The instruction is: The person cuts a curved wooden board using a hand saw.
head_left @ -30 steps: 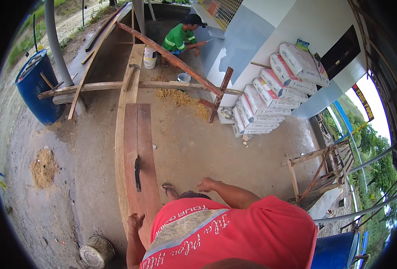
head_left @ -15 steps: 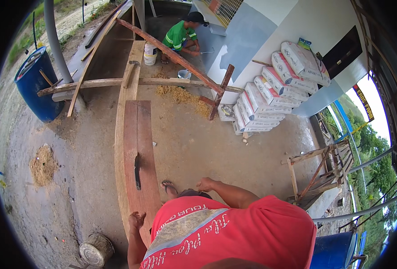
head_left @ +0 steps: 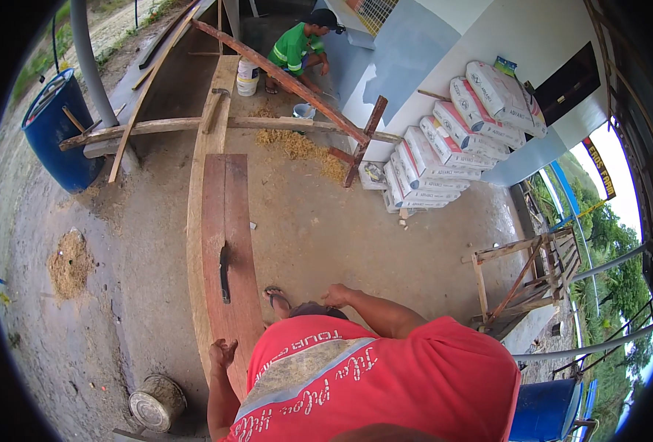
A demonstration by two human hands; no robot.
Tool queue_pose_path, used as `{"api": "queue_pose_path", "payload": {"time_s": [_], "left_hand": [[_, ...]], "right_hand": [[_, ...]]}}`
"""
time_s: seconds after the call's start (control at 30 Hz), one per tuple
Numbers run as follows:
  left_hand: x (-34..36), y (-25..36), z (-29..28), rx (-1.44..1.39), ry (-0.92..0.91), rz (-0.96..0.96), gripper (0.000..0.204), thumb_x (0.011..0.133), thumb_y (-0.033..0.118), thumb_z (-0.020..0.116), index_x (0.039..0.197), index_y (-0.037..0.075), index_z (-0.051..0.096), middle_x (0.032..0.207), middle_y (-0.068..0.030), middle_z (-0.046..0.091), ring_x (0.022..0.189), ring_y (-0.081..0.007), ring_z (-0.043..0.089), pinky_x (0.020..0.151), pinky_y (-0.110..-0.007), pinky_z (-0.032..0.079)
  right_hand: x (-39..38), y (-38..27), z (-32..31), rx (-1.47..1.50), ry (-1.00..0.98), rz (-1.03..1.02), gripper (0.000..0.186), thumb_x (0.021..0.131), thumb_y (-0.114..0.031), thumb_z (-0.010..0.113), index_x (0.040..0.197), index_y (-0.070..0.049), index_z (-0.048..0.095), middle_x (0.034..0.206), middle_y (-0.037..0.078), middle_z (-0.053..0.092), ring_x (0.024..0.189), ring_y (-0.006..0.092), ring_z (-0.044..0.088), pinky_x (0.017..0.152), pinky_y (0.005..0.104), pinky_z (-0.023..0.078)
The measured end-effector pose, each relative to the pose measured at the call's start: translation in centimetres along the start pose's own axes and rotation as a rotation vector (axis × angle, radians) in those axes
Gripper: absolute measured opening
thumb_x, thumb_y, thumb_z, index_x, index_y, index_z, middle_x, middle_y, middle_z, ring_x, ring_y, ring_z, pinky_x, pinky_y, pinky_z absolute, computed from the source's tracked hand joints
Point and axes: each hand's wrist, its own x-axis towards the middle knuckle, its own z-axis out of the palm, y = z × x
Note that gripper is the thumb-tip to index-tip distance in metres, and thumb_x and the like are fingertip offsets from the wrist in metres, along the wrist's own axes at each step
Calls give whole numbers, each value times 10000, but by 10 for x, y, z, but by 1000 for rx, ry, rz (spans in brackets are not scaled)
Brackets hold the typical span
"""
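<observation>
A reddish-brown board [head_left: 227, 195] lies lengthwise on a longer, paler plank [head_left: 196, 221]. On the board rests a narrow black tool [head_left: 225, 275], its exact kind unclear. My left hand [head_left: 223, 354] is at the near left edge of the board, fingers apart and nothing visible in them. Whether it touches the wood I cannot tell. My right hand [head_left: 335, 296] is beside my bent leg, right of the board, fingers loosely curled with no object showing. A hammer [head_left: 211, 112] lies at the plank's far part, beyond both hands.
A wooden beam [head_left: 149, 130] crosses the plank, and a slanted reddish timber [head_left: 282, 77] stands above it. A person in green [head_left: 291, 55] squats by the wall. Stacked bags [head_left: 429, 158] stand right, a blue barrel [head_left: 61, 132] left, a bucket [head_left: 157, 404] near left, wood shavings [head_left: 297, 145] beyond.
The view has shifted slightly. My left hand has lifted a little and its fingers have spread. The squatting person has raised a hand. The black tool stays on the board.
</observation>
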Motion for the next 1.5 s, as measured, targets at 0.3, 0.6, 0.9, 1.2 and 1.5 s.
{"api": "queue_pose_path", "payload": {"time_s": [0.3,0.6,0.9,1.2,1.5], "left_hand": [[-3,6,-1,-35,-17,-35,683,788,306,890,1260,-91,596,1048,-182,703,921,-240,698,825,-335,563],[5,-4,3,-85,-20,-57,706,780,310,899,1272,-89,588,1059,-178,704,910,-235,695,824,-330,562],[8,8,-1,6,-55,-16,791,772,426,879,1300,-84,584,1138,-239,702,1011,-292,716,869,-369,563],[24,55,-5,34,220,240,885,772,467,848,1400,-64,521,1242,-334,634,1168,-441,636,963,-465,523],[58,120,-5,118,167,294,843,801,452,806,1410,-52,511,1217,-332,644,1159,-461,630,965,-488,510]], "right_hand": [[-3,-3,-4,45,-24,20,529,780,-351,707,1262,-133,721,1192,176,724,1081,316,707,966,377,534],[12,8,4,-112,3,-67,512,791,-376,663,1256,-170,724,1215,159,711,1096,354,687,976,399,530],[41,41,10,-306,-40,-304,451,832,-293,611,1252,-167,717,1276,127,689,1121,336,672,969,398,532],[22,18,-1,-250,-78,-119,419,830,-321,619,1194,-150,737,1173,162,720,1072,357,685,915,426,542],[68,3,-11,-257,-171,-103,437,796,-246,642,1213,-157,737,1087,177,740,995,340,716,878,425,552]]}}
